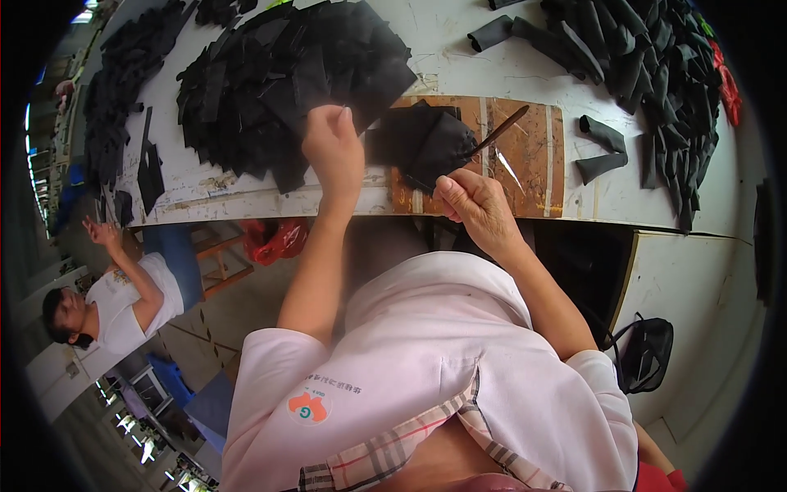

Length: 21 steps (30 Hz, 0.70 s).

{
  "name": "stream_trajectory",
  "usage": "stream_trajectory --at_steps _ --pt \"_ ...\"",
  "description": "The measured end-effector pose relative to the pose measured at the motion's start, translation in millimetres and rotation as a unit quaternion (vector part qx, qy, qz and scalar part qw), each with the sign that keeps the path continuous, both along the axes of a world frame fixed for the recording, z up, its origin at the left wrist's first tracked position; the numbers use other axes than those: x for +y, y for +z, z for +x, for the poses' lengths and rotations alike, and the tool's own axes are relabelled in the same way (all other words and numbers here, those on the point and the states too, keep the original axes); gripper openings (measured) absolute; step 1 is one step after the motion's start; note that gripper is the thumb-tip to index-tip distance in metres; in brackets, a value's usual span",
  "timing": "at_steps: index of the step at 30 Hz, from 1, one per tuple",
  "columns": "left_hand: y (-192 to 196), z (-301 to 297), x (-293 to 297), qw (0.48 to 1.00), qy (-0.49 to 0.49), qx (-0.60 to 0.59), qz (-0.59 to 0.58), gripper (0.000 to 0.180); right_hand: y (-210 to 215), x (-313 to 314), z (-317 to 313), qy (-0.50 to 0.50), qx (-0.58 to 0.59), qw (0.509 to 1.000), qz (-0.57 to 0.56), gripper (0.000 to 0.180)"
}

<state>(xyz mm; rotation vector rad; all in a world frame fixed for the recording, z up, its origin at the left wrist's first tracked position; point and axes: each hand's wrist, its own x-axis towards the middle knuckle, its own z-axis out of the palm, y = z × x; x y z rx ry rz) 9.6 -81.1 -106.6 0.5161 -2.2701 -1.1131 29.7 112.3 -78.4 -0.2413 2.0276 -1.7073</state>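
My left hand (334, 156) is raised in front of a large heap of black fabric pieces (246, 98), with thumb and fingertips pinched together. What they hold, if anything, cannot be made out against the dark cloth. My right hand (479, 209) is closed near the table's front edge, thumb on top; whatever is in it is hidden. Just beyond it, a gathered black fabric piece (430, 143) lies partly on a brown board (537, 156). A thin dark pointed tool (502, 129) slants up from that fabric's right side; its kind is unclear.
Black fabric tubes (627, 57) are piled at the far right, and a folded tube (602, 148) lies beside the board. More black pieces (131, 74) cover the table's left end. A red plastic bag (275, 239) hangs under the front edge. Another person (123, 303) sits at left.
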Motion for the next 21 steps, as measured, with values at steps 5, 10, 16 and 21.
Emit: stream_trajectory --at_steps 5,10,16,21 --pt "34.4 40.9 31.9 0.902 -0.063 0.016 0.426 0.008 -4.1 -17.7 -5.0 -0.012 -0.037 0.989 -0.141 0.042" --pt "30.7 90.8 63.5 0.85 -0.155 -0.045 0.501 0.006 12.8 -28.4 -10.4 -0.149 -0.223 0.903 -0.337 0.028" --pt "29.8 78.9 50.5 0.815 -0.163 -0.061 0.553 0.016 5.9 -3.9 -11.1 -0.066 -0.074 0.976 -0.194 0.015" --pt "68.0 30.4 27.2 0.765 -0.29 -0.105 0.566 0.029 21.0 4.4 -14.1 -0.012 -0.088 0.99 -0.109 0.017"
